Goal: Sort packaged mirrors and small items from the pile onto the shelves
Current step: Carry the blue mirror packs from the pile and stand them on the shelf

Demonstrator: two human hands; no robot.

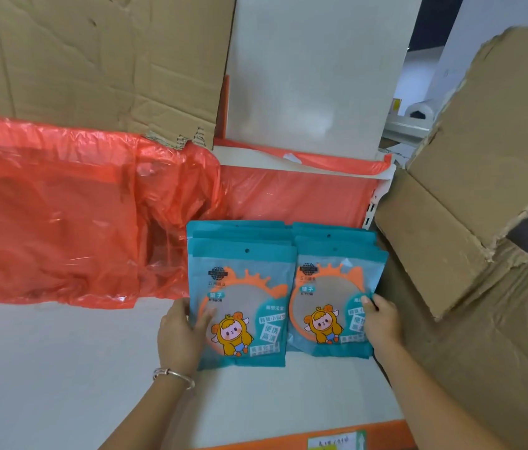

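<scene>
Teal pouches printed "MIRROR" and "镜子", each with a cartoon child in a yellow ram hood inside an orange ring, sit in two stacks side by side on the white shelf. The left hand grips the left stack by its left edge, thumb on the front; the right hand grips the right stack by its right edge. Red plastic sheet lies behind them. Handwriting on the shelf-edge label is too small to read

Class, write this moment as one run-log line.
left hand: grips left mirror stack | right hand: grips right mirror stack | both stacks on white shelf
</scene>
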